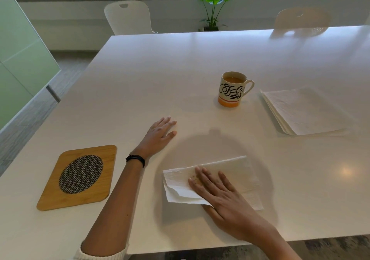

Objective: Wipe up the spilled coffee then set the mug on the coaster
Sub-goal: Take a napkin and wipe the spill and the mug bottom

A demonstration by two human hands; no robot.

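Half the job looks done at best: we press a paper towel on the bench, a brown stain soaking through, while the mug, holding coffee, stands well apart from the wooden coaster. Our right hand lies flat and spread on the towel, gripping nothing. Our left hand rests open, palm down, on bare bench.

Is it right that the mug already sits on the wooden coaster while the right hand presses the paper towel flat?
Not quite. The head view shows the mug standing on the bare table, far from the wooden coaster. The right hand does press the paper towel flat.
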